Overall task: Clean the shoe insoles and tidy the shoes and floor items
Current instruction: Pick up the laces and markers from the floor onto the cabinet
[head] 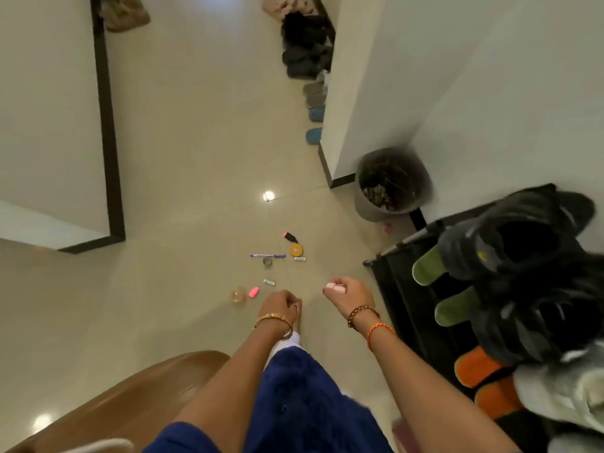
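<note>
Small items lie scattered on the pale tiled floor: a purple pen point(267, 256), a yellow round tin point(296, 249), a black and pink marker point(291, 237), a pink eraser point(254, 292), a clear ball point(238, 295) and two small white tubes point(269, 282). My right hand point(348, 294) grips a small pink block point(336, 287) above the floor. My left hand point(281, 304) hangs with curled fingers; whether it holds anything is hidden. A black shoe rack point(421, 289) at the right carries black sneakers point(519, 243), green soles point(431, 266) and orange slippers point(483, 374).
A grey bin point(389, 184) stands in the corner beside the rack. More shoes point(307, 47) line the wall further back, with blue slippers point(315, 125) nearest. A brown wooden seat point(124, 403) is at the lower left. A dark-framed wall panel point(108, 132) runs along the left.
</note>
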